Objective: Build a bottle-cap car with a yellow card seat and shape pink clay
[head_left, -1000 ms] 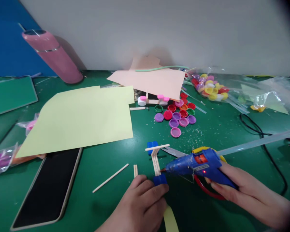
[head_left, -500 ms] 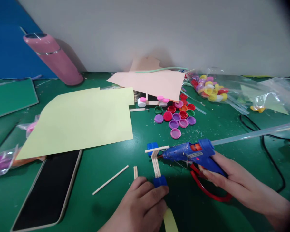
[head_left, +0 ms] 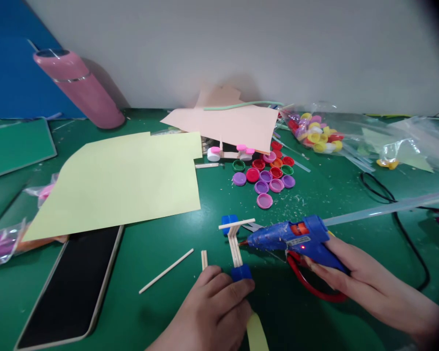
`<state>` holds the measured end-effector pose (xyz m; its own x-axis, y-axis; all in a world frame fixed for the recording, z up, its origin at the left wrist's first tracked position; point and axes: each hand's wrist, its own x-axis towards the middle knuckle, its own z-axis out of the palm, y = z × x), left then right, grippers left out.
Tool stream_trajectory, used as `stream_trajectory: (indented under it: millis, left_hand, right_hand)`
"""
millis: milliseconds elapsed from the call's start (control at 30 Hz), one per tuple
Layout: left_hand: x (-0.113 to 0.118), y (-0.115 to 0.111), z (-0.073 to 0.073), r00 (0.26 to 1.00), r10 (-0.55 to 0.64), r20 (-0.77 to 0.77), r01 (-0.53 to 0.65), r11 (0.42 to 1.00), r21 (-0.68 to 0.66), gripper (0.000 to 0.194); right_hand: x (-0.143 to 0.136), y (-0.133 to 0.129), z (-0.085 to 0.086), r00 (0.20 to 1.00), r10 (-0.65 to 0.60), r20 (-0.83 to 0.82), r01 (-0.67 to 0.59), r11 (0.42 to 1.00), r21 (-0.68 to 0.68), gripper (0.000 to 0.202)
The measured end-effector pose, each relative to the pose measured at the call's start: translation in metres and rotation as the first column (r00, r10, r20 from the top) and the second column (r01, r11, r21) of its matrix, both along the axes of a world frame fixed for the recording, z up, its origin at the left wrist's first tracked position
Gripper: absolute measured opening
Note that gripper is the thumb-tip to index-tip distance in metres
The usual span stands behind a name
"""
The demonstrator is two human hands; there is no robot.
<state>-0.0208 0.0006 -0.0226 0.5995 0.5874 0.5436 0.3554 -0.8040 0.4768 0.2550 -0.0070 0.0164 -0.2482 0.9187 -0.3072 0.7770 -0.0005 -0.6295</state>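
My left hand (head_left: 214,307) is closed at the near end of a small frame of wooden sticks (head_left: 235,251), fingers against its near blue bottle cap (head_left: 241,273). At the far end are another blue cap (head_left: 229,224) and a crosswise stick (head_left: 237,224). My right hand (head_left: 354,273) grips a blue glue gun (head_left: 296,238) with a clear glue stick in its back. The nozzle tip is at the right side of the sticks, midway along them; whether it touches is unclear. Red-handled scissors (head_left: 310,287) lie beneath the gun. Short sticks (head_left: 204,260) poke out beside my left fingers.
A loose stick (head_left: 166,271) and a phone (head_left: 73,287) lie on the left, the phone partly under yellow paper (head_left: 128,180). Several coloured caps (head_left: 264,200) lie beyond the frame. A pink bottle (head_left: 80,87) leans at the wall. A black cord (head_left: 406,234) runs at right.
The glue gun's nozzle has moved nearer to me along the sticks, from just below the crosswise stick to about midway. My left hand keeps its hold at the near cap.
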Motion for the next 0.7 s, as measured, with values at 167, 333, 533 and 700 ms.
stream_trajectory:
  millis: [167, 333, 533, 700]
  left_hand:
    - [0.0, 0.001, 0.002, 1.0, 0.0, -0.001, 0.0, 1.0, 0.001, 0.025]
    - [0.001, 0.0, -0.001, 1.0, 0.007, -0.003, -0.007, 1.0, 0.006, 0.025]
    - [-0.001, 0.0, 0.0, 1.0, -0.008, -0.014, 0.008, 1.0, -0.003, 0.027]
    - [-0.001, 0.0, 0.002, 1.0, -0.003, -0.015, 0.003, 1.0, -0.003, 0.027]
  right_hand:
    - [-0.009, 0.008, 0.007, 1.0, -0.024, 0.007, 0.024, 0.999, -0.04, 0.043]
    - [0.001, -0.001, 0.002, 0.999, 0.038, -0.008, -0.038, 0.999, 0.01, 0.044]
    - [0.008, -0.007, -0.001, 0.998, 0.051, 0.033, -0.051, 0.999, -0.013, 0.05]
    - [0.012, -0.011, -0.002, 0.996, 0.066, 0.057, -0.064, 0.997, -0.049, 0.05]
